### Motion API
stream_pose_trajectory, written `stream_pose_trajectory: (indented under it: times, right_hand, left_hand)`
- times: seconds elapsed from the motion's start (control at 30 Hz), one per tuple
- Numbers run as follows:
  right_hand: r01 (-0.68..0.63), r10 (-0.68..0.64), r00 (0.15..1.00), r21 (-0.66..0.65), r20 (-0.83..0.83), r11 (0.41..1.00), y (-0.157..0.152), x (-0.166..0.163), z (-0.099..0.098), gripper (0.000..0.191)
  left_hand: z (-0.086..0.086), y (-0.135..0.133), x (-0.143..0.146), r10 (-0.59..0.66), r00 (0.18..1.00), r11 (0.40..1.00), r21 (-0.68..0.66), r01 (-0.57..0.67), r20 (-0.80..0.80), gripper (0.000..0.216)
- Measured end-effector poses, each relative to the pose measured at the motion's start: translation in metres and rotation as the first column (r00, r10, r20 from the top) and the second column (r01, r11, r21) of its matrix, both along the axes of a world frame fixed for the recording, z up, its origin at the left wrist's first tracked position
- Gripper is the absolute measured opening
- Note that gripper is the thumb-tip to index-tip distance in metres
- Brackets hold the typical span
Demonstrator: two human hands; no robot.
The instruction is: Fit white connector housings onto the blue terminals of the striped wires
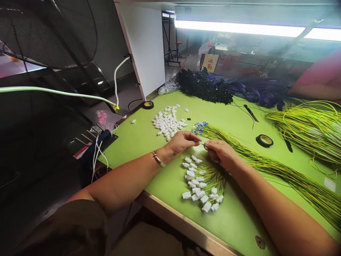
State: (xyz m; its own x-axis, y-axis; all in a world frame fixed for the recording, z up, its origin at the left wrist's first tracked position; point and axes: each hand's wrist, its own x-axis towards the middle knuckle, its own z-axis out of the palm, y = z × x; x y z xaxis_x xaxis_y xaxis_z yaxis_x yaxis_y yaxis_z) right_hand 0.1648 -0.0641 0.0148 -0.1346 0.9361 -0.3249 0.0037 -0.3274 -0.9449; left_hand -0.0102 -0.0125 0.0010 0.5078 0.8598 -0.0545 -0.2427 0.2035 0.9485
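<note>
My left hand (182, 142) and my right hand (220, 152) meet above the green table (138, 142), fingertips almost touching. The right hand pinches a yellow-green wire with a blue tip (203, 144). The left hand's fingers are closed at that tip; what they hold is too small to make out. A long bundle of yellow-green wires (266, 163) runs under my right forearm. Wires fitted with white connectors (199, 188) lie just below the hands. A pile of loose white connectors (169, 122) sits behind the left hand.
Two black tape rolls (264, 140) (148, 105) lie on the table. Black and purple wire heaps (213, 89) fill the back, with another yellow-green bundle (311, 128) at right. Another person's arm (317, 90) rests far right. A fan (48, 32) stands at left.
</note>
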Motion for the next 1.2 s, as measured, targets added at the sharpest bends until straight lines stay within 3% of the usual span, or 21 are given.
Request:
stream_pose_trajectory:
  times: [0.23, 0.43, 0.67, 0.9, 1.07, 1.2]
  right_hand:
    - [-0.021, 0.021, 1.000, -0.007, 0.011, 1.000, 0.000, 0.001, 0.000, 0.031]
    - [-0.007, 0.008, 1.000, 0.092, -0.006, 0.996, 0.000, 0.002, -0.010, 0.036]
    - [0.148, -0.221, 0.953, 0.321, 0.206, 0.935, -0.005, -0.006, -0.011, 0.035]
    - [0.016, -0.275, 0.872, 0.538, 0.405, 0.843, -0.005, -0.008, -0.013, 0.035]
    - [-0.036, -0.230, 0.870, 0.523, 0.435, 0.852, -0.004, -0.006, -0.014, 0.037]
    - [-0.090, -0.170, 0.873, 0.493, 0.458, 0.865, -0.004, -0.004, -0.011, 0.042]
  left_hand:
    - [-0.004, 0.001, 0.001, -0.008, 0.997, 0.988, 0.154, 0.019, -0.070, 0.015]
    - [-0.002, 0.001, 0.002, -0.055, 0.998, 0.997, -0.061, 0.056, 0.027, 0.024]
    - [0.001, 0.003, 0.000, -0.040, 0.992, 0.969, -0.240, 0.068, 0.118, 0.032]
    - [-0.001, 0.000, 0.001, -0.037, 0.997, 0.982, -0.185, 0.048, 0.064, 0.029]
    - [-0.005, -0.002, 0.002, -0.047, 0.999, 0.991, -0.121, 0.049, 0.017, 0.027]
    - [-0.007, -0.002, 0.003, -0.047, 0.998, 0.988, -0.147, 0.051, 0.032, 0.031]
